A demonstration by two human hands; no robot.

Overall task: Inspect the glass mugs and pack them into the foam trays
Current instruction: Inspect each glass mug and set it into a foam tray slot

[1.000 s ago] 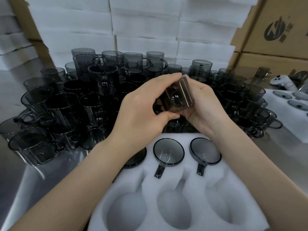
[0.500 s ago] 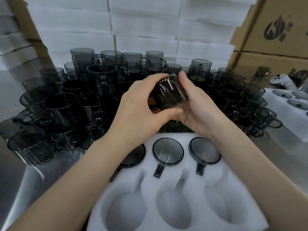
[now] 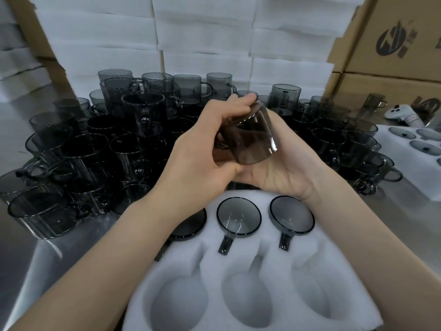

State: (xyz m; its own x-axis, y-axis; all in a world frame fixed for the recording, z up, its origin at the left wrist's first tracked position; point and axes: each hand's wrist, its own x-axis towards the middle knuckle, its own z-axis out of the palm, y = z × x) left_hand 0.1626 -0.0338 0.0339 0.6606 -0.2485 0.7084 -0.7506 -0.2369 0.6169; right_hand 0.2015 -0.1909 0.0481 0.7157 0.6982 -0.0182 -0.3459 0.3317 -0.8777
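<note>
Smoked glass mug, tilted: left hand grip holds it, right hand cradles, fingers hidden; may slip onto crowded mugs.

A white controller lies near printed cardboard boxes.

smoky grey mugs, white foam tray

Mugs: glossy smoked glass. Tray: matt white foam. Tabletop: brushed metal. Boxes: cardboard.
</note>
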